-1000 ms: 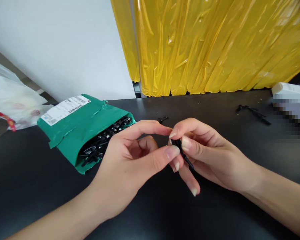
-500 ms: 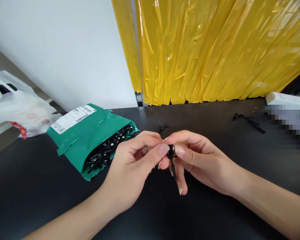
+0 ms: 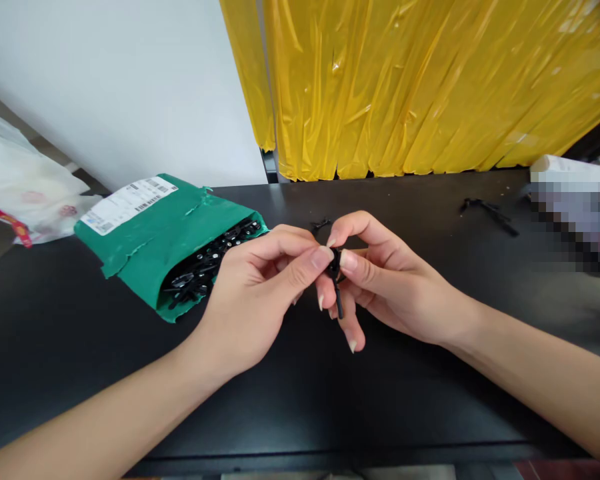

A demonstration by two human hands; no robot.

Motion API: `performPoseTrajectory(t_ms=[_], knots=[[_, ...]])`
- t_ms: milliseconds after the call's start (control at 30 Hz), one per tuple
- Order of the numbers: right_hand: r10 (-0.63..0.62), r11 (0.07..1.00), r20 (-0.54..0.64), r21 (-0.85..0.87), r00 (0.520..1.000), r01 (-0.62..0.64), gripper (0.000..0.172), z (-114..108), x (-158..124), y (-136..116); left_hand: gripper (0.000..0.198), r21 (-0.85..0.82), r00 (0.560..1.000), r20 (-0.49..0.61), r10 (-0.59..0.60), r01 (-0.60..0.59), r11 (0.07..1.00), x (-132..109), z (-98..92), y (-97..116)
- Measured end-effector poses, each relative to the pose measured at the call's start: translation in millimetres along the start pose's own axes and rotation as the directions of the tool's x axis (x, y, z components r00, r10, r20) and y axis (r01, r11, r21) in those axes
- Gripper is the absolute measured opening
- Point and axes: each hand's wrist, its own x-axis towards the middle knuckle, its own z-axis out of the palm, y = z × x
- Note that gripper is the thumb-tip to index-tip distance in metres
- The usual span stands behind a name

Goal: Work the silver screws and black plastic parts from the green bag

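A small black part with a thin stem (image 3: 339, 300) is held up between my two hands, above the dark table. My left hand (image 3: 265, 293) pinches its upper end between thumb and index finger. From the other side, the thumb and curved index finger of my right hand (image 3: 385, 283) close on the same end, while its lower fingers hang loosely behind the stem. Fingertips hide much of the part's head, so its exact kind is unclear. Left of my hands lies a torn-open green mailing bag (image 3: 180, 223) full of similar black pieces (image 3: 200, 273).
One small black piece (image 3: 321, 225) lies just behind my hands on the dark table (image 3: 280, 407). Farther right are longer black pieces (image 3: 495, 217) and a white box (image 3: 567, 170) beside a blurred patch. A white plastic bag (image 3: 35, 193) stands far left. Yellow plastic sheeting (image 3: 405, 87) hangs behind.
My view has tipped downward, so everything sits higher and the table's front edge shows. The right index finger is bent higher and its tip has shifted; both hands still grip the black part.
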Motion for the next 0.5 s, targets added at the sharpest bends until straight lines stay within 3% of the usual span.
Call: performPoseTrajectory(t_ms=[500], knots=[[0.009, 0.998, 0.062, -0.068, 0.998, -0.004, 0.003, 0.9, -7.4, -5.1, 0.009, -0.129, 0.987, 0.152, -0.051, 0.071, 0.989, -3.1, -6.2, -2.9]])
